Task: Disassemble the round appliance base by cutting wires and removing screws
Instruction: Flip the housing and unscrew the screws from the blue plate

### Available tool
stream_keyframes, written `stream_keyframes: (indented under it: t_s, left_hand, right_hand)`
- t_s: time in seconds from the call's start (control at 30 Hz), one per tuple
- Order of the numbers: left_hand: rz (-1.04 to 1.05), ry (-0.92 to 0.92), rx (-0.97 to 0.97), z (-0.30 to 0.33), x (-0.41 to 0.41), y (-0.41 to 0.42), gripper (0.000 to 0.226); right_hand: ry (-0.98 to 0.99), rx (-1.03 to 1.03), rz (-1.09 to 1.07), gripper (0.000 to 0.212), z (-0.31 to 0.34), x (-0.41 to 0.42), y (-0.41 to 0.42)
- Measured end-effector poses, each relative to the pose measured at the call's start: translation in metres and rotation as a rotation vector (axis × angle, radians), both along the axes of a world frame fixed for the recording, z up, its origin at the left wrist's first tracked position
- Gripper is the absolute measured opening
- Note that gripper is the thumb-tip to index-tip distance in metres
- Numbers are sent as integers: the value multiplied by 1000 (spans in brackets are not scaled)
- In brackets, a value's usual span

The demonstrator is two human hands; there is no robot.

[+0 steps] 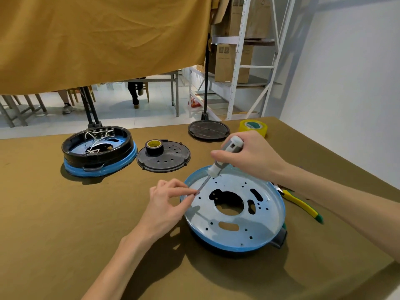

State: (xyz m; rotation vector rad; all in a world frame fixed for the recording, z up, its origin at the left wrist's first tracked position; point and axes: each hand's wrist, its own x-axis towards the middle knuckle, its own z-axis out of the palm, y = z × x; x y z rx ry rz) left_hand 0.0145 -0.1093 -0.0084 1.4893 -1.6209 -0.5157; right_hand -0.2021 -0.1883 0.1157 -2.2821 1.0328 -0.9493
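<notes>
Screw-removal step, on the near base (234, 210): round blue-rimmed unit sitting at the front of the table (65, 224), pale perforated metal plate facing up, big cutout in the middle. No wires visible on this one.

Screwdriver (220, 164) slants down from upper right to the plate's left edge. Right hand (249, 155) is wrapped around the grey-and-white handle, above the base's far rim. Left hand (167, 202) sits just left of the base, thumb and fingertips pinching the shaft right at the tip (can't tell if there's a screw under them, tip is hidden by the fingers).

My read: bit is being guided onto or steadied at a screw near the left rim. Next move needs the tip seated square, downward pressure from the right hand, then turning while the left keeps the shaft from skating. Base isn't clamped, so it may spin or slide on the cloth.

Around the base:
- yellow-handled cutters (300, 204) touching its right side, partly under the right forearm
- black vented cover (163, 156) just behind it, roll of black tape (154, 146) on top
- second base (98, 151) behind-left, well apart, white wires still inside, so cutting is likely still pending there
- black round disc (208, 130) and yellow tape roll (253, 127) farther behind
</notes>
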Motion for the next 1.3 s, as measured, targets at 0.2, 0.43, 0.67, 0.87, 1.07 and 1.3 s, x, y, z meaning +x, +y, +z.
stream_keyframes:
  t_s: [0.2, 0.43, 0.67, 0.87, 1.07, 1.3]
  left_hand:
    - [-13, 58, 11, -1, 4, -2, 17]
    - [-9, 31, -45, -3, 3, -2, 19]
    - [-19, 17, -25, 1, 3, 0, 20]
    - [-34, 14, -16, 0, 5, -1, 19]
    - [-47, 11, -34, -5, 8, -4, 17]
    - [-50, 80, -67, -2, 14, -4, 20]
  right_hand:
    - [21, -103, 54, 30, 10, 31, 2]
    - [52, -113, 80, 35, 9, 46, -5]
    - [49, -110, 76, 33, 3, 49, -10]
    - [96, -115, 110, 31, 7, 53, -10]
    - [232, -87, 51, 40, 17, 60, -11]
    - [436, -3, 69, 50, 37, 67, -8]
